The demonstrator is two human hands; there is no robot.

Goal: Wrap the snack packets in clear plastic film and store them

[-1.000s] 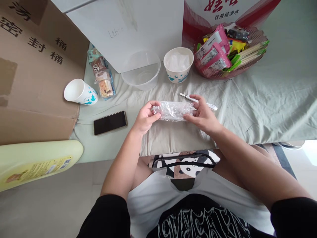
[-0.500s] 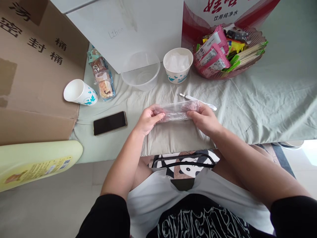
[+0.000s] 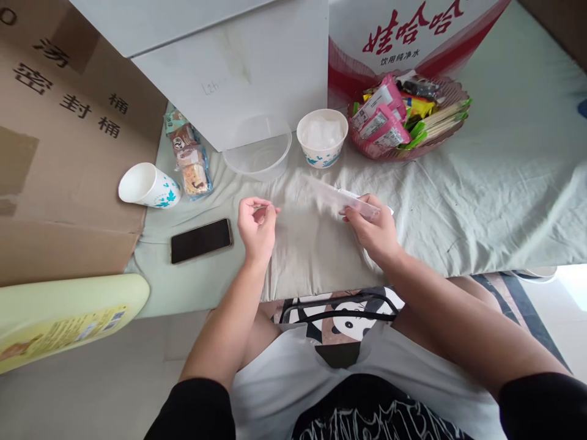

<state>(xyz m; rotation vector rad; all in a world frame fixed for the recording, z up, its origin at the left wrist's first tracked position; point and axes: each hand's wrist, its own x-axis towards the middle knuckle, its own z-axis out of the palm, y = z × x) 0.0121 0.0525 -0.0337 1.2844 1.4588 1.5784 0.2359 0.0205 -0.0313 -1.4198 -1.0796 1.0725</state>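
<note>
A clear plastic bag (image 3: 337,194) stretches away from my right hand (image 3: 373,229), which is closed on its near right end. The bag's free end is blurred and points up to the left. Partly covered by the bag and hand lies a slim white tool (image 3: 349,194) on the cloth. My left hand (image 3: 257,231) is apart from the bag, its fingers curled in toward the thumb with nothing visible between them. Beyond both hands stand a clear plastic bowl (image 3: 275,162) and a paper bowl (image 3: 323,156) with clear plastic inside.
To the left are a phone (image 3: 202,240), a tipped paper cup (image 3: 160,189), wrapped snacks (image 3: 195,177) and a cardboard box (image 3: 73,183). A pink basket (image 3: 389,153) of packets is at the back right. A pale yellow container (image 3: 123,293) stands by the table's left edge.
My left hand has let go of the bag and moved slightly left. The bag, held before between both hands, now hangs out from my right hand alone. The view has tilted up slightly.
</note>
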